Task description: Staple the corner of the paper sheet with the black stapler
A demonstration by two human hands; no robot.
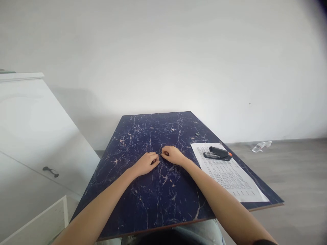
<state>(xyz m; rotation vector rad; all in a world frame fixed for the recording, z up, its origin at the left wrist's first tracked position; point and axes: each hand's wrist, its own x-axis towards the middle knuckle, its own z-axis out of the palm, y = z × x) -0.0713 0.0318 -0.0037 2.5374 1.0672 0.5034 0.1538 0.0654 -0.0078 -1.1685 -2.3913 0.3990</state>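
Note:
Both hands rest near the middle of a dark blue marbled table, close together with curled fingers. My left hand is closed, its fingertips turned toward the other hand. Just to its right, my right hand is closed too, thumb and fingers bent inward. Whatever lies between or inside the fingers is too small or hidden to make out. A black stapler with an orange-red spot at one end lies on printed sheets of paper, right of my right hand and apart from it.
A tiny greenish object lies near the table's far right edge. On the left stands a white cabinet with a dark handle. A clear plastic bottle lies on the grey floor by the wall.

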